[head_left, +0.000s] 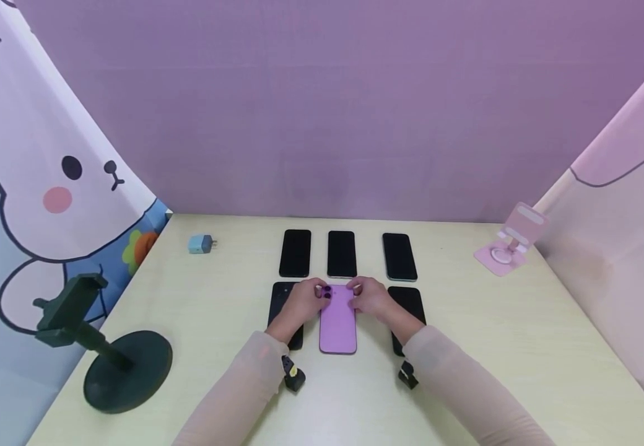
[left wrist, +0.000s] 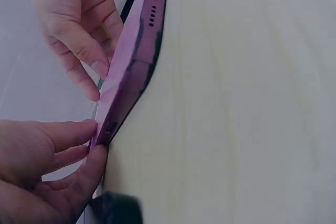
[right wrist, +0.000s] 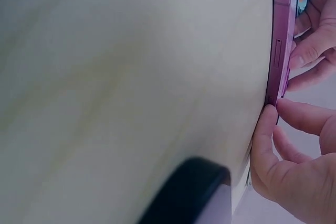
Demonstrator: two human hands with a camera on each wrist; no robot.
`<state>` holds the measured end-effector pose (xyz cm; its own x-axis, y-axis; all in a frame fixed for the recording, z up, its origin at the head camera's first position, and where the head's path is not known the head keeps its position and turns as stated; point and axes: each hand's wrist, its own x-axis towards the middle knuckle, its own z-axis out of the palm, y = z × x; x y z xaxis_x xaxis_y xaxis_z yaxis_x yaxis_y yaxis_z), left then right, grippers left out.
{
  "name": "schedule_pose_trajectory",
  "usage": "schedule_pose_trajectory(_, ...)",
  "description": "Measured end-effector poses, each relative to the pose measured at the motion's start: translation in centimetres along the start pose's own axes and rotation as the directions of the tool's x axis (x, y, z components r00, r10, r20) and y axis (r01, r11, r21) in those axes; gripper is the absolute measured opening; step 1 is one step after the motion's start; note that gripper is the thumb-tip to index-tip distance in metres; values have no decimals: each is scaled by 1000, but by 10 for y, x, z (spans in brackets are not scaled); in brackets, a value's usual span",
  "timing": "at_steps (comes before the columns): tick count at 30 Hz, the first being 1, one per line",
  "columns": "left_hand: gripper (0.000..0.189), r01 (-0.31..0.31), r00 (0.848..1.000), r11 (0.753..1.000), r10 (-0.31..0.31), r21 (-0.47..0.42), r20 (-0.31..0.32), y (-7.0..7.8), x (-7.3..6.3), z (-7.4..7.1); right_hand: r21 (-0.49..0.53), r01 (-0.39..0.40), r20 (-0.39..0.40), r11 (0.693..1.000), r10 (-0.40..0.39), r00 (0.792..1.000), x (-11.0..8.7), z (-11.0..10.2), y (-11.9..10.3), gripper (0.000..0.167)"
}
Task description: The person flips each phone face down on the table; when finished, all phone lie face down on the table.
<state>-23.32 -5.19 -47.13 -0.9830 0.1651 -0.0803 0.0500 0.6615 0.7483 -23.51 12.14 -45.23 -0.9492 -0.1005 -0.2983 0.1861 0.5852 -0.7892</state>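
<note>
A purple smartphone point(head_left: 338, 325) lies back side up between both hands, its dark camera lenses at the upper left corner. My left hand point(head_left: 306, 298) pinches its upper left edge; in the left wrist view, thumb and fingers of the left hand point(left wrist: 52, 166) close on the phone's side point(left wrist: 139, 56). On the opposite edge, my right hand point(head_left: 374, 298) holds the upper right corner, and the right wrist view has the right hand point(right wrist: 296, 153) with thumb and fingertip at the phone's frame point(right wrist: 280, 51). Two dark phones, one at left point(head_left: 278, 303) and one at right point(head_left: 407, 301), are partly covered by the hands.
Behind stand three black phones in a row: left point(head_left: 295, 254), middle point(head_left: 342, 254) and right point(head_left: 400, 257). A blue charger plug point(head_left: 200, 244) sits at the back left. A dark green stand point(head_left: 127, 375) is at front left, a pink phone stand point(head_left: 524, 224) at back right.
</note>
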Motion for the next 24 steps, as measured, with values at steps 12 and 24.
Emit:
schedule_pose_trajectory(12, 31, -136, 987, 985, 144, 105, -76, 18, -4, 2, 220, 79, 21, 972, -86, 996, -15, -48, 11, 41)
schedule_pose_trajectory(24, 39, -182, 979, 975, 191, -126, 66, 63, 10, 50, -69, 126, -53, 990, -130, 990, -37, -109, 61, 42)
